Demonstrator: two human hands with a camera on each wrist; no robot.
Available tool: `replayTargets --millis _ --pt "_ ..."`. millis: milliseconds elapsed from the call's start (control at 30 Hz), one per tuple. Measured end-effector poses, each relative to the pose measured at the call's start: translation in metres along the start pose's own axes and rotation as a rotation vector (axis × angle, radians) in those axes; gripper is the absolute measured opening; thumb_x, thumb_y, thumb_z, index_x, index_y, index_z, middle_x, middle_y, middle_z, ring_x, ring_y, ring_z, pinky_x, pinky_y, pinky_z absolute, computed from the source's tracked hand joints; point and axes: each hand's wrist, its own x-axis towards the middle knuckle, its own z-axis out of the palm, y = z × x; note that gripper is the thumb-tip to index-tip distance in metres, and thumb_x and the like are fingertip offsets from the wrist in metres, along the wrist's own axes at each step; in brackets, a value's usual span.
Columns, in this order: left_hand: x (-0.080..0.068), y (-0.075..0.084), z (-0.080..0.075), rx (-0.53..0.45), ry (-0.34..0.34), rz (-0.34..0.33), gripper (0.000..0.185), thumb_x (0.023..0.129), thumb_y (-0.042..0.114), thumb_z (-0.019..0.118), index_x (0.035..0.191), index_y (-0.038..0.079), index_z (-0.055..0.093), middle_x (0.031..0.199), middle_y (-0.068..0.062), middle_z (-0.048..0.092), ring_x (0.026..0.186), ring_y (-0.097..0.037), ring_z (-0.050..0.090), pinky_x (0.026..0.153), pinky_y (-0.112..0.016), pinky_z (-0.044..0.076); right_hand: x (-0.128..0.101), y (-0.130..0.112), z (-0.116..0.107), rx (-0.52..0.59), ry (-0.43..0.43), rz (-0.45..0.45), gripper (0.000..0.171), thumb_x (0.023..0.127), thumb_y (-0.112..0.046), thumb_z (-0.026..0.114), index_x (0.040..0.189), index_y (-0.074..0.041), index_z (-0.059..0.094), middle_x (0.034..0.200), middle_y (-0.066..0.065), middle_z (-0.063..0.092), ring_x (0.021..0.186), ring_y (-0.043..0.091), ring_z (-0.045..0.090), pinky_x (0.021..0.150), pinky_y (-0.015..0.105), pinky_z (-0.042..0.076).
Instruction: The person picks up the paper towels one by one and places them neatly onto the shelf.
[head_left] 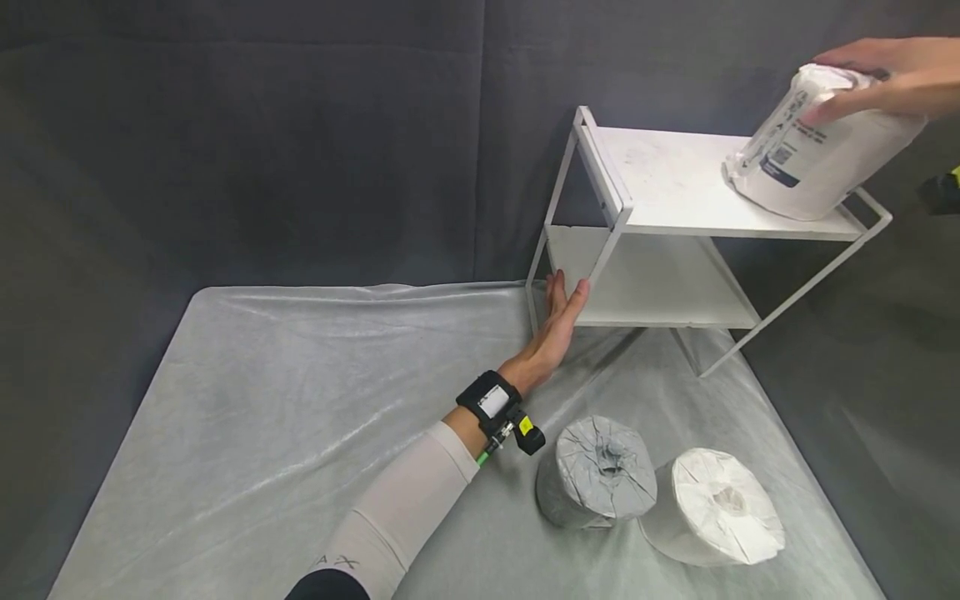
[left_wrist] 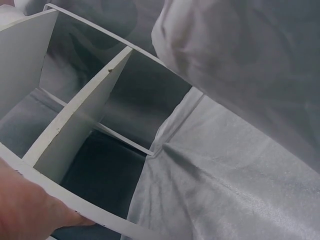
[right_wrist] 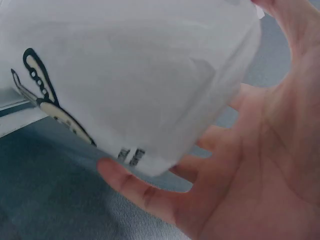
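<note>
We see the wrapped roll (head_left: 821, 146) at the far right end of the rack's top shelf (head_left: 675, 187), tipped so that its long axis leans up and to the right, its lower edge touching the shelf board and its upper end raised off it. Our right hand (head_left: 881, 79) sits directly over that raised end, fingers curled down around the wrapper; the right wrist view shows the palm and fingers cupped against the white wrap with its printed label, so this hand is gripping the roll. It is plainly the nearer hand, since it is already on the roll, while our left hand (head_left: 555, 321) is well apart from it, down at the front left post of the white rack (head_left: 600, 250). That left hand is flat, fingers straight, pressed against the frame beside the lower shelf, the forearm stretched across the pale sheet (head_left: 300, 400) covering the table. Two more rolls lie on the sheet near us, a grey roll (head_left: 596, 471) and a white roll (head_left: 716, 504), touching each other.
</note>
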Motion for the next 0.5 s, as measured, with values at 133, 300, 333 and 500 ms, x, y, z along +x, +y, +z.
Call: replayTargets --millis 133,300,333,500 --pt "0.000 -0.001 -0.002 0.006 0.002 -0.002 0.095 0.102 0.076 0.026 0.171 0.023 -0.012 0.175 0.002 -0.027 0.160 -0.018 -0.023 0.130 -0.053 -0.005 0.000 0.015 0.000 0.069 0.007 0.031 0.104 0.103 -0.055 0.057 0.168 -0.003 -0.005 0.164 0.046 -0.001 0.133 0.075 0.025 0.090 0.084 0.040" --pt "0.000 -0.001 -0.003 0.007 -0.001 0.000 0.095 0.102 0.077 0.026 0.170 0.023 -0.013 0.174 0.002 -0.028 0.160 -0.020 -0.024 0.130 -0.054 -0.005 0.018 0.069 0.007 0.143 0.084 0.091 0.107 0.098 -0.054 0.070 0.172 -0.032 -0.004 0.169 0.038 -0.008 0.141 0.075 0.019 0.066 0.076 0.049" --pt "0.000 -0.001 -0.003 0.007 -0.002 0.002 0.094 0.102 0.076 0.026 0.170 0.023 -0.013 0.174 0.002 -0.028 0.160 -0.020 -0.024 0.130 -0.054 -0.005 0.020 0.081 0.008 0.163 0.093 0.100 0.109 0.097 -0.052 0.073 0.172 -0.032 -0.003 0.170 0.036 -0.009 0.142 0.075 0.016 0.072 0.081 0.046" --pt "0.001 -0.001 -0.002 0.004 -0.002 0.005 0.094 0.103 0.075 0.026 0.170 0.023 -0.013 0.174 0.002 -0.028 0.160 -0.019 -0.023 0.130 -0.053 -0.003 0.005 0.102 0.009 0.173 0.179 0.170 0.108 0.097 -0.047 0.075 0.172 -0.030 -0.001 0.173 0.030 -0.004 0.149 0.067 0.013 0.107 0.084 0.026"
